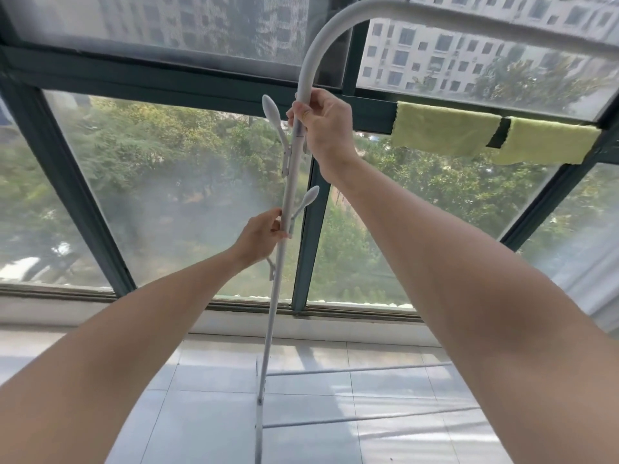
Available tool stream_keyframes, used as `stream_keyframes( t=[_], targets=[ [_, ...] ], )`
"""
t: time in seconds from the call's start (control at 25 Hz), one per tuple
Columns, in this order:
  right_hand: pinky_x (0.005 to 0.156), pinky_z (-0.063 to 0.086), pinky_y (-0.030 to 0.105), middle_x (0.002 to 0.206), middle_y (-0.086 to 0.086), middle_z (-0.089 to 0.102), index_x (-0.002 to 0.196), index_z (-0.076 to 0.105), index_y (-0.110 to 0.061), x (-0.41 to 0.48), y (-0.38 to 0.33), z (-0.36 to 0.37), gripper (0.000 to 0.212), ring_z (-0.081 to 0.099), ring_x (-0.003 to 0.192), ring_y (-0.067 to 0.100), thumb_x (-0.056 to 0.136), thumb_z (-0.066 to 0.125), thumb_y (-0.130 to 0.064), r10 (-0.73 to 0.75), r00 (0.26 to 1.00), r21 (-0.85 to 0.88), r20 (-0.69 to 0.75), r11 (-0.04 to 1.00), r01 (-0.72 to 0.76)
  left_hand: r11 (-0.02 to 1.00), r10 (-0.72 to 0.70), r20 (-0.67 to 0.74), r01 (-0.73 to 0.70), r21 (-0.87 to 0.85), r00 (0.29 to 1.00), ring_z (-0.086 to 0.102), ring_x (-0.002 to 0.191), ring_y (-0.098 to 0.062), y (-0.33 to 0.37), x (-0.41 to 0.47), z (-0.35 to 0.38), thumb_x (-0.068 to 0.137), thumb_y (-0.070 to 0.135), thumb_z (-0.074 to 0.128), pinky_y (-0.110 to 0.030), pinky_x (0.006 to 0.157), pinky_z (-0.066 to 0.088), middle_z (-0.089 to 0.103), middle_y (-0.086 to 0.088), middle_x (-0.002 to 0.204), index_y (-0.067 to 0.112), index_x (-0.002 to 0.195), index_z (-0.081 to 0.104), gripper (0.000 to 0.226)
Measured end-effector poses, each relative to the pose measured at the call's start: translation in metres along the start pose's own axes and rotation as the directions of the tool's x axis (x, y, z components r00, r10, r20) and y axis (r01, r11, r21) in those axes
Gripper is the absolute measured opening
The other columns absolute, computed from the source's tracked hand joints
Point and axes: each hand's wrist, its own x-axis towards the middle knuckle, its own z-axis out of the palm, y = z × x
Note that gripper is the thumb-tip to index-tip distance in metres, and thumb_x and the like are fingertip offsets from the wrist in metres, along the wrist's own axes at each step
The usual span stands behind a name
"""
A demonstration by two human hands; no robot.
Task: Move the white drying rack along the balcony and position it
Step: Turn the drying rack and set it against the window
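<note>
Rack: the white drying rack [290, 182] stands close in front of the window [174, 195], its upright pole slightly tilted; the top curves over to the right into a horizontal bar; two thin rails run right from its base just above the tiled floor [207, 413]
Pegs: small white hook arms [272, 110] branch off the pole on both sides
Right hand: the right hand [323, 123] grips the pole just below the curve; fingers wrapped fully around it
Left hand: the left hand [263, 236] holds the pole lower down, beside a peg; fingers curled closed on the tube
Cloths: two yellow-green cloths [445, 128] hang over the dark window frame to the right, well apart from the hands
</note>
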Motion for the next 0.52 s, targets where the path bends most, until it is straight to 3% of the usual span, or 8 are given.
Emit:
stream_keyframes(
  t=[0.36,0.52],
  targets=[
    [0.075,0.057,0.047,0.074,0.005,0.065,0.091,0.065,-0.008,0.076,0.04,0.024,0.008,0.06,0.069,0.02,0.089,0.058,-0.01,0.014,0.998,-0.039,-0.058,0.999,-0.016,0.997,-0.079,-0.022,0.078,-0.024,0.997,0.066,0.092,-0.026,-0.022,0.081,-0.012,0.087,-0.003,0.056,-0.04,0.089,0.052,0.067,-0.013,0.095,0.005,0.104,0.054,0.019],
    [0.078,0.057,0.045,0.077,0.003,0.065,0.093,0.065,-0.011,0.099,0.052,0.031,0.009,0.061,0.073,0.019,0.089,0.058,-0.01,0.047,0.997,-0.04,-0.062,0.998,-0.049,0.997,-0.074,-0.017,0.073,-0.031,0.997,0.066,0.088,-0.021,-0.033,0.108,-0.015,0.087,-0.003,0.057,-0.036,0.088,0.052,0.067,-0.01,0.093,0.005,0.107,0.055,0.022]
  ],
)
